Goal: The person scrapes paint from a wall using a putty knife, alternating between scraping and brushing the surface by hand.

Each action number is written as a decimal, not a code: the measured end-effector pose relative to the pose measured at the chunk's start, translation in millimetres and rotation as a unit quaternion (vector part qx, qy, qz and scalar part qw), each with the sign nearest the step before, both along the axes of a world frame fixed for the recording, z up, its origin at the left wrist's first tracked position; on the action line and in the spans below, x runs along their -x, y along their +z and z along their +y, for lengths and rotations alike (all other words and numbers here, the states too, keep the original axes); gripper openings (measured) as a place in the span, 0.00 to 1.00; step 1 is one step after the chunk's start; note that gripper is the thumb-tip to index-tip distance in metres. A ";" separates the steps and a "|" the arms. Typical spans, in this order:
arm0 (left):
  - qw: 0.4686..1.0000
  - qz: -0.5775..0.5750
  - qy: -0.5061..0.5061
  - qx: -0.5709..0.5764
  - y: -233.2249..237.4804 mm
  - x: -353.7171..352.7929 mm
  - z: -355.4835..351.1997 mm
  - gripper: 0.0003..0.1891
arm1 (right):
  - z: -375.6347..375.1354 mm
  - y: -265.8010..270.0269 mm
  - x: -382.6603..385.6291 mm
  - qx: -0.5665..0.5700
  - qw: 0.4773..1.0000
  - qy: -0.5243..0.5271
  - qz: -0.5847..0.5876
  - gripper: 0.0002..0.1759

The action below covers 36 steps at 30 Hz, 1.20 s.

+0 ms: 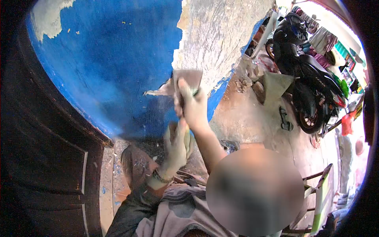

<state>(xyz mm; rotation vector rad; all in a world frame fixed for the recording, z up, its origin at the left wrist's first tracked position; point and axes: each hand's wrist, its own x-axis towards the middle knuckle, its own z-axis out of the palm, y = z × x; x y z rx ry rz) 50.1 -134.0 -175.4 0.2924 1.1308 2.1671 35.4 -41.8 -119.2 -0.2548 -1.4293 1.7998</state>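
Note:
My right hand (192,108) grips a scraper, its thumb laid along the wide grey-brown blade (192,76). The blade lies against the wall at the edge between blue paint (114,67) and a bare, whitish stripped area (213,37). A narrow strip of lifted or stripped paint (160,92) runs left from the blade. Just below, near the right wrist, my left hand (176,144) has its fingers curled in; a yellowish edge shows beside them, but I cannot make out what it is.
A dark wooden door (51,158) stands at left. Paint flakes litter the floor (104,189) beside it. At right are a black motorcycle (308,75), rubble (256,85), a sandal (285,118) and a chair-like frame (320,197). A blurred round patch covers the lower middle.

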 end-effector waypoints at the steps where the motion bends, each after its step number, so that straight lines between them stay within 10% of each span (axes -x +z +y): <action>1: 0.998 0.026 -0.025 -0.054 11.9 7.2 1.5 0.13 | 3.5 15.5 4.6 -0.015 1.000 -0.007 0.014 0.18; 12: 0.999 -0.032 0.013 -0.024 22.5 4.2 1.1 0.10 | 2.7 16.5 4.5 -0.036 0.999 0.002 0.033 0.12; 14: 0.985 0.156 -0.033 -0.065 48.9 14.6 -5.7 0.12 | 0.2 57.0 8.3 -0.029 0.999 -0.007 0.025 0.13; 22: 0.999 -0.002 0.004 0.048 21.0 2.8 -3.4 0.16 | -0.9 15.4 3.5 0.002 0.999 0.018 0.028 0.12; 24: 0.904 0.425 0.041 -0.034 29.9 28.1 -2.6 0.17 | 2.0 61.5 7.1 -0.023 0.999 0.006 0.034 0.12; 29: 0.997 0.009 -0.049 -0.060 53.3 7.8 1.8 0.14 | 1.5 59.5 8.0 -0.044 0.997 -0.052 0.048 0.13; 36: 0.985 0.116 -0.049 -0.119 79.4 20.8 9.2 0.15 | 1.7 95.8 5.8 -0.030 0.998 -0.015 0.049 0.14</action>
